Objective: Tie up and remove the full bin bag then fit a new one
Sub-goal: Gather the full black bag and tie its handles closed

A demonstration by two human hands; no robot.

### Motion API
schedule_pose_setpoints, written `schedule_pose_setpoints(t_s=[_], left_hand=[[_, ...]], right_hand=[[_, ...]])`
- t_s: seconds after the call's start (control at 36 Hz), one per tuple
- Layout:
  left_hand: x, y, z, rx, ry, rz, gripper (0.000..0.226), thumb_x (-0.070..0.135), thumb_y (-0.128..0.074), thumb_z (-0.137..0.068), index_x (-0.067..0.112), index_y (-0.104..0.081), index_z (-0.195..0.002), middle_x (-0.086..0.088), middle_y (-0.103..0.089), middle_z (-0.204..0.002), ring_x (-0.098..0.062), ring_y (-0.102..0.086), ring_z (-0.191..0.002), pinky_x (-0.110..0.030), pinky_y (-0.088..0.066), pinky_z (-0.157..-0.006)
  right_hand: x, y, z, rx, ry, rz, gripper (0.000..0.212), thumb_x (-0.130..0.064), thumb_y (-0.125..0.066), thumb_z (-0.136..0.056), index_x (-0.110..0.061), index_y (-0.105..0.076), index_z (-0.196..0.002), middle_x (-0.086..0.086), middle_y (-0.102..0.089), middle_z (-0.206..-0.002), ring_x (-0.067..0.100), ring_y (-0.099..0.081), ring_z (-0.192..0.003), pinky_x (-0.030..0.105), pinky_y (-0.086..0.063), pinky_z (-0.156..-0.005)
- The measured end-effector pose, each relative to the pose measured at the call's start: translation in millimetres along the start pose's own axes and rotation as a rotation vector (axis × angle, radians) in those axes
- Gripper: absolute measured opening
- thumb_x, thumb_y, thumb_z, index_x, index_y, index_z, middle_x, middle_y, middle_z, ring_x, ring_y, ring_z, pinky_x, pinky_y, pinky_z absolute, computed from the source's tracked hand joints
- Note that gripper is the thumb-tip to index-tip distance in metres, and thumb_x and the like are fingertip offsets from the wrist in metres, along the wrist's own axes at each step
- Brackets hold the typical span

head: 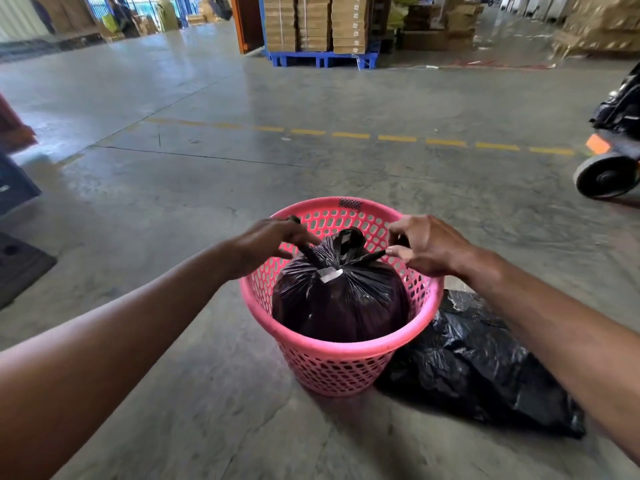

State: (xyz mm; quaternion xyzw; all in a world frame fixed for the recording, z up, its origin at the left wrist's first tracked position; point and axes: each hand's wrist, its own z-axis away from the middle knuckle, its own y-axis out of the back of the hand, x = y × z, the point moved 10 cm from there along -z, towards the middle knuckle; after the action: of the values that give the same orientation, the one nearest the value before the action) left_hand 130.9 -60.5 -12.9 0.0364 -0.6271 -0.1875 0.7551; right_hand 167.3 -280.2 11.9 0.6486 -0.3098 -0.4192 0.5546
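Note:
A pink perforated plastic bin [332, 348] stands on the concrete floor. Inside it sits a full black bin bag [339, 303], its neck gathered with a white label showing at the knot. My left hand [273, 240] grips the left twisted end of the bag's top. My right hand [426, 245] pinches the right twisted end, and the two ends are stretched apart over the bin. A flat, crumpled black bin bag [474, 368] lies on the floor against the bin's right side.
A pallet truck wheel [606, 178] stands at the right edge. Stacked cardboard boxes on a blue pallet [322, 58] are far ahead. A dashed yellow line [349, 135] crosses the floor. Dark objects [17, 258] sit at the left edge. People are far back left.

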Motion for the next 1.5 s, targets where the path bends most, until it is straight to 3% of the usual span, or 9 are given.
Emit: schedule_pose_setpoints(t_s=[0.08,0.19,0.31,0.5,0.67,0.83,0.97,1.11,1.5], left_hand=[[6.9,-21.5,-0.8,-0.081,-0.017,0.411,0.036,0.022,-0.036,-0.105,0.020,-0.043,-0.070,-0.010,-0.080,-0.086,-0.028,-0.071,-0.106,-0.040,-0.047,-0.095],[10.4,-30.3,-7.6,0.072,0.007,0.501,0.031,0.022,-0.043,-0.106,0.015,-0.049,-0.076,-0.001,-0.043,-0.062,-0.021,-0.055,-0.060,-0.034,-0.050,-0.069],[33.1,-48.0,-10.6,0.017,-0.105,0.032,0.015,0.013,-0.057,-0.085,0.010,-0.055,-0.100,-0.001,-0.052,-0.075,-0.011,-0.049,-0.060,-0.028,-0.042,-0.060],[49.7,-80.2,-16.6,-0.037,-0.210,-0.488,0.015,0.011,-0.060,-0.095,0.001,-0.065,-0.106,-0.022,-0.070,-0.109,-0.028,-0.064,-0.102,-0.054,-0.048,-0.097],[28.8,-68.5,-25.8,-0.020,-0.088,-0.341,0.029,0.009,-0.043,-0.104,-0.010,-0.062,-0.113,-0.027,-0.065,-0.102,-0.023,-0.053,-0.091,-0.051,-0.050,-0.089],[18.8,-75.4,-23.4,-0.090,0.038,-0.168,0.022,0.008,-0.039,-0.103,0.005,-0.053,-0.086,-0.004,-0.041,-0.063,-0.012,-0.046,-0.045,-0.025,-0.037,-0.048],[11.0,-60.4,-19.2,-0.171,0.074,0.067,0.039,0.017,-0.036,-0.106,-0.002,-0.066,-0.123,-0.015,-0.064,-0.080,-0.023,-0.064,-0.076,-0.032,-0.049,-0.082],[-1.1,-52.8,-19.1,-0.165,0.132,0.278,0.034,0.019,-0.050,-0.099,0.002,-0.068,-0.123,-0.021,-0.077,-0.105,-0.019,-0.068,-0.074,-0.022,-0.057,-0.075],[12.7,-53.0,-8.0,-0.223,0.196,0.269,0.044,0.032,-0.060,-0.090,0.008,-0.067,-0.126,-0.019,-0.073,-0.093,-0.023,-0.069,-0.076,-0.026,-0.053,-0.074]], right_hand=[[-12.1,11.9,-0.1,0.049,0.088,-0.113,0.012,-0.031,-0.074,-0.087,-0.022,-0.068,-0.081,-0.001,-0.053,-0.098,0.020,-0.063,-0.089,0.030,-0.050,-0.084],[-23.8,27.5,-3.1,0.109,0.135,-0.190,0.013,-0.034,-0.079,-0.084,-0.024,-0.070,-0.081,0.000,-0.046,-0.113,0.013,-0.060,-0.087,0.026,-0.047,-0.088],[-48.7,37.3,-5.2,0.152,0.180,-0.260,0.010,-0.030,-0.075,-0.085,-0.023,-0.067,-0.084,-0.006,-0.063,-0.084,0.008,-0.059,-0.070,0.024,-0.046,-0.069],[-69.8,55.4,-3.8,0.246,0.222,-0.394,0.010,-0.026,-0.072,-0.083,-0.025,-0.065,-0.076,-0.009,-0.066,-0.064,-0.001,-0.059,-0.057,0.016,-0.039,-0.052],[-52.8,53.0,0.0,0.228,0.219,-0.382,0.038,-0.017,-0.065,-0.070,-0.031,-0.066,-0.105,-0.011,-0.068,-0.100,0.008,-0.066,-0.067,0.020,-0.052,-0.061],[-54.2,37.3,-2.5,0.262,0.184,-0.455,0.019,-0.011,-0.067,-0.073,-0.024,-0.076,-0.084,-0.011,-0.073,-0.075,0.000,-0.067,-0.065,0.014,-0.048,-0.062],[-8.3,37.3,-8.0,0.326,-0.053,-0.659,0.012,-0.009,-0.071,-0.075,-0.016,-0.079,-0.081,-0.005,-0.076,-0.068,0.013,-0.075,-0.066,0.036,-0.063,-0.074],[-10.3,17.0,-1.4,0.191,-0.032,-0.769,0.015,0.000,-0.069,-0.072,-0.014,-0.075,-0.074,0.009,-0.076,-0.067,0.022,-0.075,-0.064,0.049,-0.061,-0.075],[-74.8,-30.2,22.0,0.064,0.221,-0.365,0.012,-0.014,-0.068,-0.069,-0.018,-0.072,-0.080,-0.008,-0.071,-0.075,0.012,-0.064,-0.074,0.025,-0.048,-0.072]])
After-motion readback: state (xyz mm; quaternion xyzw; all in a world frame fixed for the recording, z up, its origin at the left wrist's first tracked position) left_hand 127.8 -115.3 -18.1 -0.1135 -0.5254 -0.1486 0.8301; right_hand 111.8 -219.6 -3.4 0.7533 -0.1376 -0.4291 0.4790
